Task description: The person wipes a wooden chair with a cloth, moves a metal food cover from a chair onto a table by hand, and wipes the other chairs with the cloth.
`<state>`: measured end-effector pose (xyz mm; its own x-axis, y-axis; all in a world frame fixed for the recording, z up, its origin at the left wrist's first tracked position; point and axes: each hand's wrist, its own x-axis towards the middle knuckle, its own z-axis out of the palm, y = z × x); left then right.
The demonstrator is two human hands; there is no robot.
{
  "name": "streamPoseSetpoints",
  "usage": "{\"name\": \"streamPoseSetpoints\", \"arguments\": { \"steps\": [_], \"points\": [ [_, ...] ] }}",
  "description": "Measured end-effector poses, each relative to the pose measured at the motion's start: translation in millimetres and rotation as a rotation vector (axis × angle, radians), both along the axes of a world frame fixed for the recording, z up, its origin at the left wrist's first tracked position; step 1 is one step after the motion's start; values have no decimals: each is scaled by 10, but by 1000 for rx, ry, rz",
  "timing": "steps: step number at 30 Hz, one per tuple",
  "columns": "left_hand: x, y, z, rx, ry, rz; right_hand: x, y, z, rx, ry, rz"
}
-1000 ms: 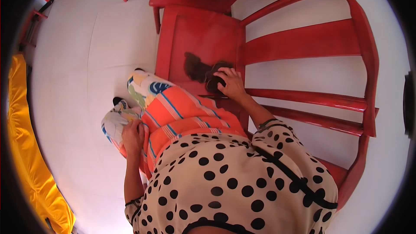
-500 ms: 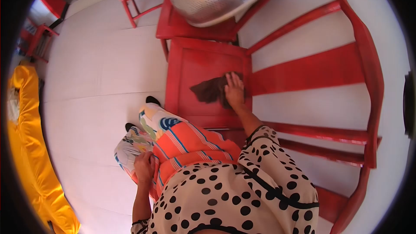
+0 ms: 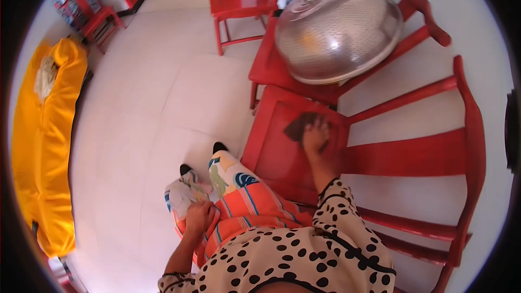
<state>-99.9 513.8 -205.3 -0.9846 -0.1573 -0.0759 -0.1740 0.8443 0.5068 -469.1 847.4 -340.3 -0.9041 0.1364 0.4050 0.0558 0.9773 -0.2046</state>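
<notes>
My right hand [image 3: 316, 137] presses a dark brown cloth [image 3: 296, 127] onto the far part of a red wooden chair's seat [image 3: 277, 154], near the backrest. Its fingers lie over the cloth and are blurred by motion. My left hand [image 3: 198, 216] rests on my thigh, on the patterned trousers [image 3: 255, 201], with its fingers curled in and nothing seen in them. The chair's slatted red backrest [image 3: 407, 153] stands to the right.
A perforated metal dome-shaped vessel [image 3: 339, 32] sits on another red chair [image 3: 266, 68] just beyond. More red chairs [image 3: 241, 0] stand further off. A long piece covered in yellow cloth [image 3: 51, 157] lies along the left, across the pale floor [image 3: 130, 114].
My right hand and the cloth have moved across the seat toward its far edge. The view has shifted, bringing more of the metal vessel and far chairs into sight. My left hand stays on my thigh.
</notes>
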Motion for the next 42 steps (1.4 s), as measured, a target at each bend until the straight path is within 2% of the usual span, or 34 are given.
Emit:
{"name": "streamPoseSetpoints", "arguments": {
  "steps": [1, 2, 5, 7, 12, 15, 18, 19, 21, 23, 27, 31, 34, 36, 38, 39, 42],
  "points": [
    [-28, -1, 36, -9, -17, -21, 28, -160, 33, -40, -36, 100],
    [-49, 2, 58, 9, -15, -29, 210, -430, 335, -75, -81, 161],
    [-35, 17, 46, 21, 34, -59, 580, -780, 273, -72, -109, 470],
    [2, 35, 16, 34, 59, -56, 841, -814, 269, -155, -138, 574],
    [53, -13, -41, 46, 105, -46, 1348, -510, 434, -160, -431, 821],
    [76, -5, -54, 64, 148, -43, 1504, -311, 597, -277, -647, 768],
    [98, -13, -88, 82, 188, -50, 1516, -60, 621, -740, -580, 587],
    [105, -13, -95, 85, 198, -46, 1472, 3, 817, -769, -504, 588],
    [132, -24, -110, 88, 205, -40, 1303, 118, 1548, -824, -358, 599],
    [145, -32, -119, 87, 202, -45, 1063, 252, 2269, -691, -184, 646],
    [156, -29, -115, 114, 229, -28, 655, 548, 3641, -339, 367, 526],
    [126, -5, -26, 117, 238, -49, 310, 937, 4831, 2, 636, 146],
    [95, -32, -46, 102, 212, -73, -182, 1365, 5261, 288, 740, -64],
    [146, -32, -52, 81, 184, -73, -535, 1684, 5387, 451, 539, -247],
    [110, -15, -58, 63, 178, -57, -829, 2041, 5401, 445, 286, -269],
    [94, -17, -64, 57, 171, -48, -918, 2141, 5464, 362, 149, -193],
    [108, -1, -50, 44, 153, -16, -1188, 2276, 5482, 426, 5, -87]
  ]
}}
